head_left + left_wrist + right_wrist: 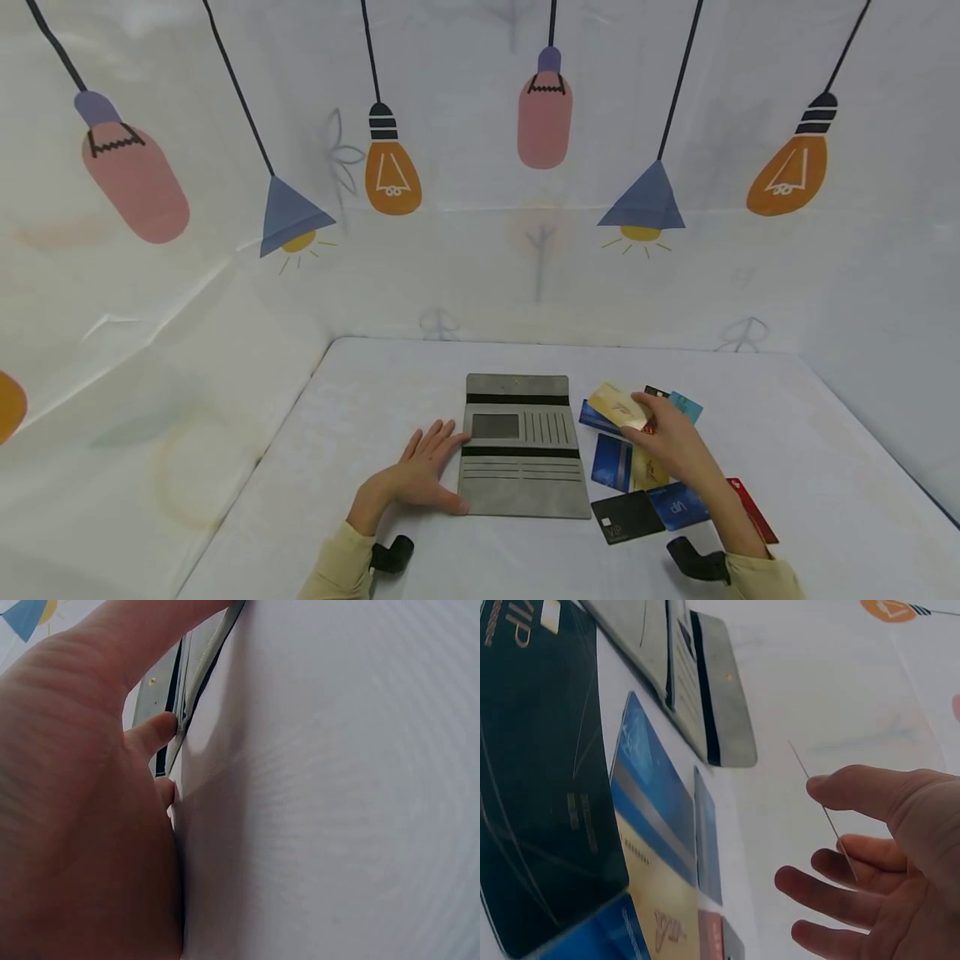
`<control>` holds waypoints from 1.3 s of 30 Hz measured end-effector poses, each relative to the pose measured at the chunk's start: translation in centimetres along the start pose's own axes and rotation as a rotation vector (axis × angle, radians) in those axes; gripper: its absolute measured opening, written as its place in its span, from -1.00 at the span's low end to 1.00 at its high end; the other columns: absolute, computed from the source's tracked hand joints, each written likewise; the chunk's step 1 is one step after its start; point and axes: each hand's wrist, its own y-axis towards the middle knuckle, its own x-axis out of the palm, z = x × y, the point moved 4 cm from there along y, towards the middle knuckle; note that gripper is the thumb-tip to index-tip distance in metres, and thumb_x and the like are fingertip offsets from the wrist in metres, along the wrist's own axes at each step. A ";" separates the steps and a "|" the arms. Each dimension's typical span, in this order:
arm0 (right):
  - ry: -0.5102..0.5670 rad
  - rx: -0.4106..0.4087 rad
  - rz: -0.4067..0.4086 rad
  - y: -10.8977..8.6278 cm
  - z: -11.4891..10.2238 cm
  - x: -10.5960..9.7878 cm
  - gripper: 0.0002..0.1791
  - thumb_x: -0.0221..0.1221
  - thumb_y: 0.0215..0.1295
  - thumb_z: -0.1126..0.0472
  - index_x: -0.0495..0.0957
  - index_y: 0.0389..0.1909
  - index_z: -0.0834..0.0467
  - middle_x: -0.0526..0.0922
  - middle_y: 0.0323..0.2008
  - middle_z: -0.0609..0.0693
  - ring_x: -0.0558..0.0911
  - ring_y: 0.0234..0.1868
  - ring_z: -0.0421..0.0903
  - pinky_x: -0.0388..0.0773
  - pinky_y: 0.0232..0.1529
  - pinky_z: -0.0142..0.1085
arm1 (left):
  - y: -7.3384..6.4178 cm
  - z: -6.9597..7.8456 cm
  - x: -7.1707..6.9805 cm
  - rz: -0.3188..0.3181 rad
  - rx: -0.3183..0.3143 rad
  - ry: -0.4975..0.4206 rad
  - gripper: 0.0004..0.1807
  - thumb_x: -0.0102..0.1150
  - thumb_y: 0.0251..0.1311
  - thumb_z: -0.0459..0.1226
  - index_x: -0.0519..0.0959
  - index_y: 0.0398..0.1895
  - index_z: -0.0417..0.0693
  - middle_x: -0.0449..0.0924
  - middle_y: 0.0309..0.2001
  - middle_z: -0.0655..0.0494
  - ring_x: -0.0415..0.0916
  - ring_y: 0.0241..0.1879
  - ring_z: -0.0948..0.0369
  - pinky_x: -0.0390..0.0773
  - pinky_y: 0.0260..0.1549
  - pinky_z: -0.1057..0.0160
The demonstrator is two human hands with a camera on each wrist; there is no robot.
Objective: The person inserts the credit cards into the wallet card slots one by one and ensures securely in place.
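Note:
A grey wallet (pixel 525 502) lies unfolded on the white table, with rows of slots, a dark window and two black bands. Spread along its left side, my left hand (pixel 416 479) touches the edge with thumb and index finger. My right hand (pixel 675 442) pinches a gold card (pixel 613 403) between thumb and fingers, above the loose cards to the wallet's right. In the right wrist view that card (pixel 831 819) is seen edge-on, raised off the table. The wallet's edge (pixel 202 675) shows beyond the thumb in the left wrist view.
Under and near my right hand lie a black VIP card (pixel 628 518), a blue VIP card (pixel 679 505), a red card (pixel 757 515), a blue striped card (pixel 611 462), another gold card (pixel 648 472) and a teal card (pixel 687 406). A lamp-patterned sheet (pixel 465 267) hangs behind the table.

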 end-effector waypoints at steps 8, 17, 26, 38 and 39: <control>-0.024 -0.050 -0.004 0.6 -1.7 1.3 -0.33 0.29 0.27 0.13 0.34 0.30 0.37 0.53 0.05 0.33 0.53 -0.16 0.10 0.58 -0.18 0.00 | 0.3 -0.4 0.1 0.004 -0.003 0.006 0.16 0.42 -0.12 0.27 0.09 0.54 0.14 -0.21 0.60 -0.07 -0.40 0.58 -0.04 -0.38 0.44 -0.21; -0.020 -0.069 -0.046 0.8 -3.0 2.9 -0.35 0.30 0.26 0.13 0.36 0.31 0.31 0.54 0.10 0.28 0.58 -0.03 0.13 0.61 -0.04 0.08 | 0.2 -0.3 0.1 0.005 0.002 0.008 0.16 0.42 -0.11 0.25 0.08 0.55 0.15 -0.22 0.60 -0.07 -0.41 0.58 -0.05 -0.39 0.44 -0.21; -0.017 -0.084 -0.089 1.1 -4.1 4.5 -0.36 0.31 0.26 0.14 0.38 0.31 0.27 0.55 0.09 0.20 0.59 -0.06 0.05 0.64 -0.08 -0.03 | 0.1 0.0 0.0 0.005 0.003 -0.003 0.15 0.43 -0.11 0.23 0.08 0.55 0.12 -0.23 0.60 -0.09 -0.40 0.57 -0.06 -0.38 0.44 -0.22; 0.012 -0.127 -0.136 1.6 -5.9 6.7 -0.35 0.36 0.22 0.17 0.39 0.32 0.17 0.54 0.10 0.12 0.58 -0.01 0.00 0.62 -0.03 -0.05 | 0.2 -0.4 0.2 0.004 0.005 0.004 0.16 0.43 -0.10 0.24 0.07 0.55 0.15 -0.24 0.60 -0.06 -0.41 0.58 -0.04 -0.39 0.44 -0.21; 0.022 -0.128 -0.141 1.6 -6.1 6.9 -0.35 0.36 0.22 0.18 0.39 0.33 0.17 0.54 0.12 0.13 0.57 0.00 0.00 0.61 -0.01 -0.03 | 0.2 -0.4 0.2 0.003 0.004 0.006 0.16 0.42 -0.10 0.25 0.07 0.55 0.15 -0.24 0.60 -0.05 -0.41 0.58 -0.04 -0.39 0.44 -0.21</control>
